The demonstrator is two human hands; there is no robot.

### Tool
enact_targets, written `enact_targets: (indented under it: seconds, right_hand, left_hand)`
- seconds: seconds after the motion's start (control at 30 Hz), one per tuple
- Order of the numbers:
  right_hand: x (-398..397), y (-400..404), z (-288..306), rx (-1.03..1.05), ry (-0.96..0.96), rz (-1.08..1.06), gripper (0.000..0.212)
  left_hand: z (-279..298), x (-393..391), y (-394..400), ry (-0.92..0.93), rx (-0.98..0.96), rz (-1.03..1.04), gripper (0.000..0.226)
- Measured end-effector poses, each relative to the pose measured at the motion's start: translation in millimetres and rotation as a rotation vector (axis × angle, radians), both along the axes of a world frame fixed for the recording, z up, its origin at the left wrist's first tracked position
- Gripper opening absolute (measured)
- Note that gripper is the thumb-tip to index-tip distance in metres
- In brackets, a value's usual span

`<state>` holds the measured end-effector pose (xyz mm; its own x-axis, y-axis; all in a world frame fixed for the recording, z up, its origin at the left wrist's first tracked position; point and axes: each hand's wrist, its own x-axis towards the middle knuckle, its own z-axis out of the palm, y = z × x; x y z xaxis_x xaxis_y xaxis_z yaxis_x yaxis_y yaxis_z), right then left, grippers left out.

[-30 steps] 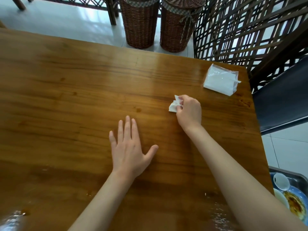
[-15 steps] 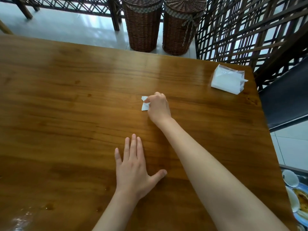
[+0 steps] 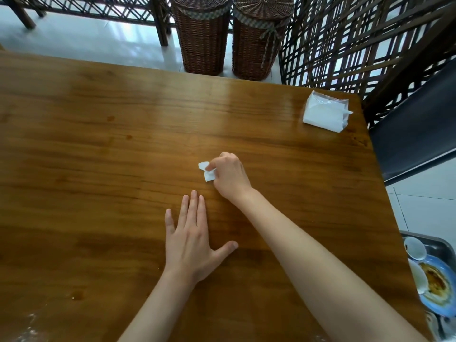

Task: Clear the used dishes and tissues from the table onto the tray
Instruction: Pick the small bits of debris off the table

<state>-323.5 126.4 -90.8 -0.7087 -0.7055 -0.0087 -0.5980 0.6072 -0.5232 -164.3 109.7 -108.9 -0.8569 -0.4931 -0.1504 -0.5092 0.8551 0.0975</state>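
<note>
Both of my hands are over the wooden table (image 3: 103, 134). My left hand (image 3: 192, 240) lies flat on the wood, palm down, fingers straight and close together with the thumb spread out to the side, holding nothing. My right hand (image 3: 230, 175) is further out, its fingers curled and pinching a small crumpled white tissue (image 3: 207, 172) against the tabletop; the tissue sticks out on the left of my knuckles, near the middle of the table. A clear plastic pack of white napkins (image 3: 325, 112) sits at the far right corner, well apart from my hands. Past the table's right edge, lower down, a metal tray (image 3: 436, 245) holds a blue plate (image 3: 439, 304) smeared with brown sauce, a small white cup (image 3: 415, 248) and a white bowl (image 3: 418, 277) resting on the plate's rim. Two lidded wicker baskets (image 3: 202, 38) stand on the floor beyond the far edge, beside a dark lattice screen (image 3: 357, 45).
</note>
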Motion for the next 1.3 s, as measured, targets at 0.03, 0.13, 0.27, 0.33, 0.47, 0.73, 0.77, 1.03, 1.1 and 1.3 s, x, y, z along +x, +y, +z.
enact_targets:
  seconds: [0.03,0.13,0.27,0.33,0.47,0.73,0.77,1.03,1.1,1.3]
  right_hand:
    - [4,3,1,0.005,-0.008,0.017,0.031]
    - [15,16,8,0.023,-0.086,0.049,0.029]
    - [18,51,25,-0.150,-0.142,-0.143,0.028]
    - [15,74,30,-0.235,-0.121,-0.265,0.028]
    - [14,108,22,-0.200,-0.143,-0.371,0.027]
    - [43,110,-3,-0.116,-0.098,-0.270,0.026]
    - [47,107,-5,-0.096,-0.094,-0.252,0.027]
    - [80,100,-7,-0.108,-0.067,-0.112,0.025]
    - [85,104,-5,-0.108,-0.071,-0.070,0.025]
    - [97,114,-1,-0.103,-0.043,0.033,0.026]
  left_hand:
    - [3,3,1,-0.008,0.003,0.008,0.116]
    - [10,13,10,-0.018,0.021,0.019,0.115]
    - [15,29,26,-0.018,0.028,0.031,0.113]
    - [19,36,36,-0.042,0.024,0.008,0.113]
    - [21,48,65,-0.043,0.028,-0.052,0.109]
    - [12,63,99,-0.061,0.014,0.026,0.105]
    - [10,65,100,-0.071,0.011,0.035,0.105]
    - [-1,66,99,-0.052,-0.028,0.029,0.105]
    - [-2,65,100,-0.055,-0.028,0.035,0.105]
    - [-1,67,99,-0.097,-0.056,0.039,0.110]
